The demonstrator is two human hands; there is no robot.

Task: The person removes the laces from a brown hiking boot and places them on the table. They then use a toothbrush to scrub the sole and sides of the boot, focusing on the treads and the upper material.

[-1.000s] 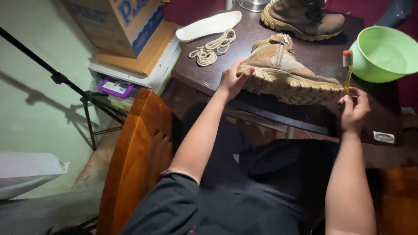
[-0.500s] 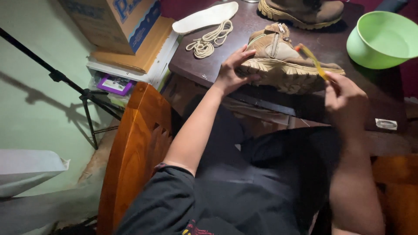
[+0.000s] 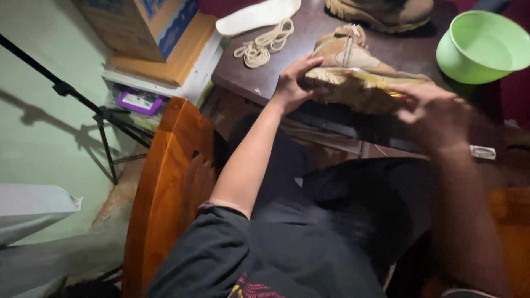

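Tan boot (image 3: 353,74) lies on its side at the bench (image 3: 287,55) edge, upper centre of frame; your left hand (image 3: 290,83) steadies its heel, your right hand (image 3: 433,110) pinches a yellow brush (image 3: 370,80) against the sole. You're mid-scrub; next stroke likely needs firm bracing.

Home room, makeshift shoe-care corner: dark wooden surface (image 3: 309,33) with boots, wooden chair (image 3: 171,187) just beside it, cardboard box (image 3: 138,25) and tripod (image 3: 94,110) beyond chair.
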